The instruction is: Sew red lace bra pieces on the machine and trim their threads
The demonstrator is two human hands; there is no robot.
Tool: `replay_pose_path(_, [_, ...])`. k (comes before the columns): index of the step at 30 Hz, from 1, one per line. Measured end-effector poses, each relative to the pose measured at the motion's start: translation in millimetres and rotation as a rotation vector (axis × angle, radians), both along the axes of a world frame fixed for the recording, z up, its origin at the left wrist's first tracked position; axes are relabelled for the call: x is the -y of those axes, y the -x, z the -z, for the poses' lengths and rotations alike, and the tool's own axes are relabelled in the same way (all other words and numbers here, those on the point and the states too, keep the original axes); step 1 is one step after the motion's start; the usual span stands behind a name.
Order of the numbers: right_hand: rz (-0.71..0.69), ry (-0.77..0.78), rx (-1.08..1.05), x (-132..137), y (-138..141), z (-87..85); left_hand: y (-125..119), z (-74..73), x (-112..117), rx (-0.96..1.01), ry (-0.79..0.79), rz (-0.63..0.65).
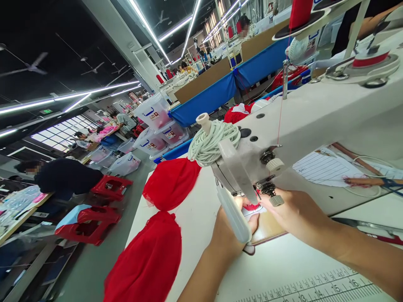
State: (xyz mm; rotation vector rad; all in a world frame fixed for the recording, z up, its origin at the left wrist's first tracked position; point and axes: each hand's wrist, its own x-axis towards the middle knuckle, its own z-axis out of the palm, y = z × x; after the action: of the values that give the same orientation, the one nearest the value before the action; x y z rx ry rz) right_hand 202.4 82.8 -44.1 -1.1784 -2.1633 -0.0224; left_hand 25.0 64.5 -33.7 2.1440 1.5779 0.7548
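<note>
A white sewing machine [302, 121] stands before me, and a small red and white fabric piece [252, 208] lies under its needle area. My left hand [228, 230] is at the left of the needle, partly behind the grey lever [234, 214], with its thumb and fingers closed on the fabric's edge. From the right my right hand [296, 212] reaches in, its fingertips closed at the same piece beside the needle and partly hidden by the tension knobs [275, 165]. Linked red fabric pieces [171, 182] trail over the left table edge.
Pale green cord [214, 142] is wound on the machine head. Scissors [374, 181] and a lined paper [324, 167] lie behind the arm; a printed ruler [315, 289] runs along the front. Red stools [91, 222], plastic bins [153, 111] and other people fill the room.
</note>
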Motion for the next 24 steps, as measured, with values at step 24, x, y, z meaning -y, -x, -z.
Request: replay_pose_path(24, [0.158,-0.061,-0.048,-9,-1,13.8,-7,-6.4,-10,0.078,0.053,0.011])
